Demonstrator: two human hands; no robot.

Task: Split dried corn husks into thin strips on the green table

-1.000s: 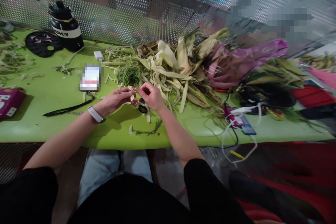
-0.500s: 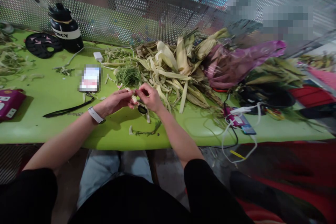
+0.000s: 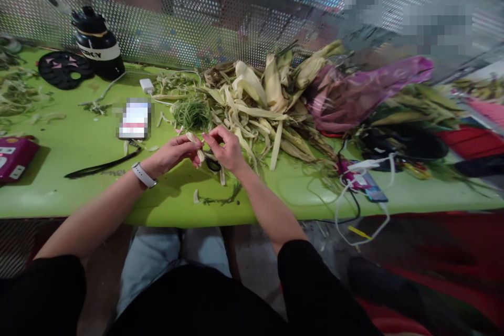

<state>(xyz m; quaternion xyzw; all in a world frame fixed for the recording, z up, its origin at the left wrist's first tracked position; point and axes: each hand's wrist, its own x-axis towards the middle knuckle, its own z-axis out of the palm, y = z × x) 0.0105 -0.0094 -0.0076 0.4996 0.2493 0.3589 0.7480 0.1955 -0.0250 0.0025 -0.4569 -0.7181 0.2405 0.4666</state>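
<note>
A black round jug is standing at ten o'clock; a purple plastic bag is lying at two o'clock.

- Looked like a small produce-prep workbench, market or workshop type, not a home kitchen.
- Green table backed w/ perforated metal screen.
- Big heap of corn husks piled mid-table, more scraps at far left.
- Purple plastic bag, chargers & cables lay about.

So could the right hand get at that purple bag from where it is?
Probably yes. The right hand is busy pinching a husk strip, but only loose husks lie between it and the purple bag.
</note>
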